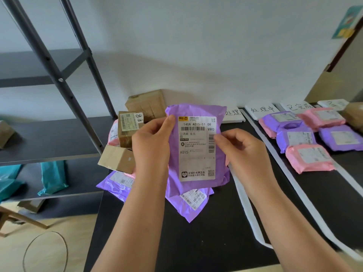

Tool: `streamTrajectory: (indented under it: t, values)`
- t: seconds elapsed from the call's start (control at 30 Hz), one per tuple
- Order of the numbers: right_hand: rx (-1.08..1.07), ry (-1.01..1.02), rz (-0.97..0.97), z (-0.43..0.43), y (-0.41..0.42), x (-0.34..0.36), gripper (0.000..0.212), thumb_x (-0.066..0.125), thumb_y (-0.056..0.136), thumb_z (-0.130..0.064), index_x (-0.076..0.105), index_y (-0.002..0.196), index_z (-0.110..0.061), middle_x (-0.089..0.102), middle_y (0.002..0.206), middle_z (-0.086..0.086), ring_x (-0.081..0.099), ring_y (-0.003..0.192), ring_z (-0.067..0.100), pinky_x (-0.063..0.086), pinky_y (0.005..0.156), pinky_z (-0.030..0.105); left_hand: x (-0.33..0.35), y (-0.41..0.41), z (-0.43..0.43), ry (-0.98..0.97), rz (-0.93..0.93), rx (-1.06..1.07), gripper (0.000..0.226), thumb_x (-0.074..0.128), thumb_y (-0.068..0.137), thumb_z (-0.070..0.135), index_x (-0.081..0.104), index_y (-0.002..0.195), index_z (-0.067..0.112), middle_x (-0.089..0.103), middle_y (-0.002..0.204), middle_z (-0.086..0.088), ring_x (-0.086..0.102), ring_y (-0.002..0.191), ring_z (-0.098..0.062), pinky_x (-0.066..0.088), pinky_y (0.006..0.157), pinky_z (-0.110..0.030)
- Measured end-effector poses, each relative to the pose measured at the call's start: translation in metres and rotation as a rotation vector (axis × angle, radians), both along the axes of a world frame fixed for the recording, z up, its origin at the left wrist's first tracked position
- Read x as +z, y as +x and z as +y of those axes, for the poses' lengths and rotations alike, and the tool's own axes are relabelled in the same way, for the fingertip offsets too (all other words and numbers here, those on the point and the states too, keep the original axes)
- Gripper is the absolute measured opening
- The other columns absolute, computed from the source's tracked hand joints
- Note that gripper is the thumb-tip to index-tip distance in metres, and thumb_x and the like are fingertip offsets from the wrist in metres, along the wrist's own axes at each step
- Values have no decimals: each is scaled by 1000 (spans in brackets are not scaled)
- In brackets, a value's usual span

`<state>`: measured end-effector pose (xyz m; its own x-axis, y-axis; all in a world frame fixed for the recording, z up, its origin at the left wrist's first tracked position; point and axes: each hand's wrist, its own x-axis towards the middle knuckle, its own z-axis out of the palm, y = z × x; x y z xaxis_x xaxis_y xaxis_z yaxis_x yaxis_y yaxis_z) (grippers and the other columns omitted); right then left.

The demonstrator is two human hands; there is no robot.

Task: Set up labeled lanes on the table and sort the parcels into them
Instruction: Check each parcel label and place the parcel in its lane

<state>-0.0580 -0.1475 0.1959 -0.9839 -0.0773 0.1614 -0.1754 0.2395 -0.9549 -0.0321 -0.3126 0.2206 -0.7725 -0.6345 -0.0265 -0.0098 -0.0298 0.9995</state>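
I hold a purple parcel (196,150) upright above the black table (206,232), its white shipping label facing me. My left hand (151,142) grips its left edge and my right hand (241,148) pinches its right edge. Under it lies another purple parcel (193,205). White strips (247,209) divide the table into lanes, headed by handwritten white cards (262,109). Pink and purple parcels (306,142) lie in the lanes to the right. Unsorted brown boxes (127,128) and bags are piled at the table's left.
A dark metal shelf rack (59,79) stands to the left, with teal bags (52,177) on a lower shelf. A large cardboard box (147,105) sits against the wall. A cable loop (45,252) lies on the wooden floor.
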Motion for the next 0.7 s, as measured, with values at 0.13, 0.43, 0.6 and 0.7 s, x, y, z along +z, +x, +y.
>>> streamTrajectory:
  t: [0.13,0.43,0.6,0.7]
  values:
    - [-112,-41,8,0,-5,11,25,68,88,-43,67,90,-18,71,81,-4,65,72,-2,45,62,9,3,2,8,-5,-10,-39,14,70,89,34,78,85,23,76,78,8,72,80,-14,57,72,-27]
    - [-156,-1,87,-3,-10,20,15,65,94,-25,71,85,-15,72,77,1,66,76,21,53,69,35,13,5,12,188,-18,-138,21,71,89,31,76,74,18,77,79,-5,72,73,-22,61,78,-44]
    - [-133,-31,77,-5,-9,21,16,64,94,-26,69,86,-14,72,77,0,67,74,21,50,63,33,11,5,10,244,-15,-142,22,70,89,32,77,74,19,77,83,-7,74,84,-30,59,83,-50]
    - [-97,-42,76,-4,-6,20,18,66,92,-30,68,87,-13,71,78,-5,64,69,7,48,60,20,12,4,8,275,-7,-102,21,70,90,31,77,73,19,77,83,-6,74,81,-27,60,82,-48]
